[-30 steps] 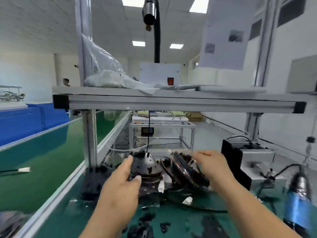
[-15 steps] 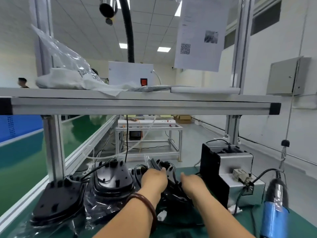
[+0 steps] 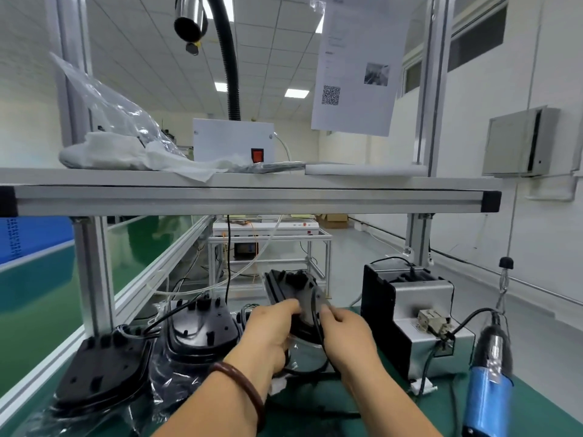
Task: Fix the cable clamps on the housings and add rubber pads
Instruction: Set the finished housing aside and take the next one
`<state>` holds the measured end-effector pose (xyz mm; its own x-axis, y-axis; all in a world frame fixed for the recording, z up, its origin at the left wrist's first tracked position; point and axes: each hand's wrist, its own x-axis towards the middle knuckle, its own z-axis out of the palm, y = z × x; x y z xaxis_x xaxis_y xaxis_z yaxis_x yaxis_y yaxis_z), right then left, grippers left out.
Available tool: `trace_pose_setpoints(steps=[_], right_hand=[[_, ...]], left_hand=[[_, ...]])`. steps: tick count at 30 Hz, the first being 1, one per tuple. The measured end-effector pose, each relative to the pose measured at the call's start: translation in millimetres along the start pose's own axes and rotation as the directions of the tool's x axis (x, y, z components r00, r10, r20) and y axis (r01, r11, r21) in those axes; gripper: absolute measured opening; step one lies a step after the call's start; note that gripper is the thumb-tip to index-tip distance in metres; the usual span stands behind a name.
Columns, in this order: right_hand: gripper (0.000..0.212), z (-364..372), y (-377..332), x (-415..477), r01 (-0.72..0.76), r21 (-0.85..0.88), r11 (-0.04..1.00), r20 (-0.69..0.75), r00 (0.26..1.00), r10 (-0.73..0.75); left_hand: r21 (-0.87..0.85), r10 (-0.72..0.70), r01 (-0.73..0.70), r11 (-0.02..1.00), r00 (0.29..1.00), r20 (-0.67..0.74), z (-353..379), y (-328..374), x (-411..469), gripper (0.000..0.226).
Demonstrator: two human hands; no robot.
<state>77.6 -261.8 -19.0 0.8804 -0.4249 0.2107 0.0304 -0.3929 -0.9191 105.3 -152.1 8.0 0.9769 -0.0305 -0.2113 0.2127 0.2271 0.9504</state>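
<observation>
A black housing (image 3: 291, 287) stands tilted up on edge at the middle of the green bench, its black cable (image 3: 317, 329) trailing down toward me. My left hand (image 3: 269, 334) grips the housing's lower left side, and my right hand (image 3: 345, 331) grips it from the right, fingers by the cable. Two more black housings lie flat to the left: one (image 3: 202, 329) beside my left hand and one (image 3: 101, 370) near the bench's left rail, both on clear plastic wrap. No clamps or rubber pads can be made out.
A black and silver machine (image 3: 407, 310) stands right of my hands. A blue electric screwdriver (image 3: 487, 386) hangs at the near right. An aluminium shelf (image 3: 252, 200) crosses overhead with plastic bags and a white box. A post (image 3: 93, 272) rises at the left.
The view swung right and closer. Both hands came together on one housing and lifted it up on edge; the left hand left the housing it was touching.
</observation>
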Motion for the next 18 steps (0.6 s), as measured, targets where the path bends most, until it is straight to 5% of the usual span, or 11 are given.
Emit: trace_pose_setpoints(steps=[5, 10, 12, 14, 16, 18], right_hand=[[0.039, -18.3, -24.1, -33.4, 0.119, 0.033, 0.992, 0.007, 0.993, -0.119], [0.095, -30.5, -21.1, -81.0, 0.162, -0.027, 0.986, 0.103, 0.982, -0.158], [0.070, -30.9, -1.8, -91.4, 0.178, -0.184, 0.967, 0.077, 0.983, -0.166], [0.017, -30.5, 11.4, -88.3, 0.167, -0.235, 0.958, 0.000, 0.985, -0.172], [0.038, -31.7, 19.1, -76.7, 0.113, -0.192, 0.975, -0.087, 0.987, -0.132], [0.040, -34.9, 17.5, -63.6, -0.046, 0.030, 0.999, -0.155, 0.987, 0.050]], left_hand=[[-0.151, 0.027, -0.011, 0.988, 0.994, 0.103, -15.3, 11.2, -31.6, 0.027], [-0.290, 0.200, -0.206, 0.934, 0.978, -0.051, -23.7, 27.3, -51.3, 0.049], [-0.338, 0.255, -0.273, 0.901, 0.962, -0.098, -28.0, 38.4, -59.2, 0.054], [-0.323, 0.300, -0.324, 0.889, 0.946, -0.121, -35.4, 48.1, -63.9, 0.055], [-0.288, 0.323, -0.350, 0.891, 0.936, -0.139, -44.4, 54.8, -72.1, 0.052], [-0.247, 0.337, -0.361, 0.899, 0.931, -0.138, -55.9, 56.7, -83.4, 0.043]])
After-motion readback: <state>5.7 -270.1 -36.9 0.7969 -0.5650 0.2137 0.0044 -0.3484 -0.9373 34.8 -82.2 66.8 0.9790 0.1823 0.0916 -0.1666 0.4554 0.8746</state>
